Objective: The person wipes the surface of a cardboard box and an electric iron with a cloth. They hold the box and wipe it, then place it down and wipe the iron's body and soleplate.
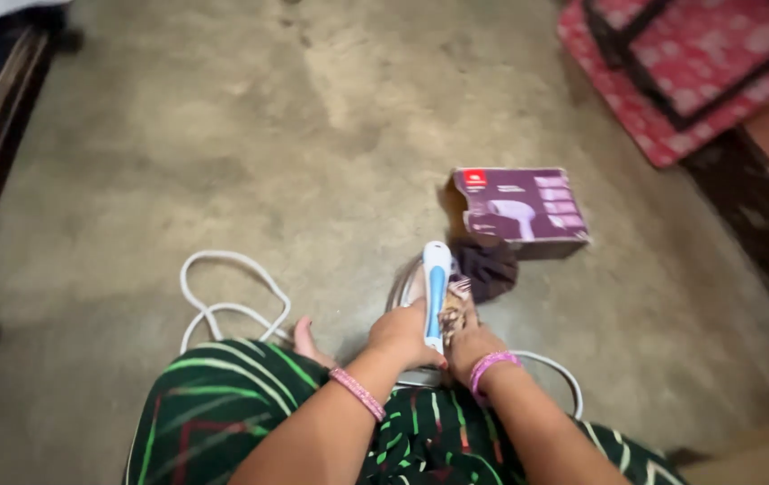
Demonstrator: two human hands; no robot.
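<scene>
My left hand grips the white and blue handle of a hand-held appliance that stands on the concrete floor in front of my lap. My right hand rests beside the handle, fingers curled on a small brown patterned cloth pressed against the appliance. A dark purple cloth pouch lies just beyond the appliance. Behind it sits a purple cardboard box with a picture of the appliance on it. Both wrists wear pink bangles.
A white power cord loops on the floor to the left, and another stretch of it curves on the right. My bare foot shows above my green striped dress. A red patterned mat lies at the top right, dark furniture at the left edge.
</scene>
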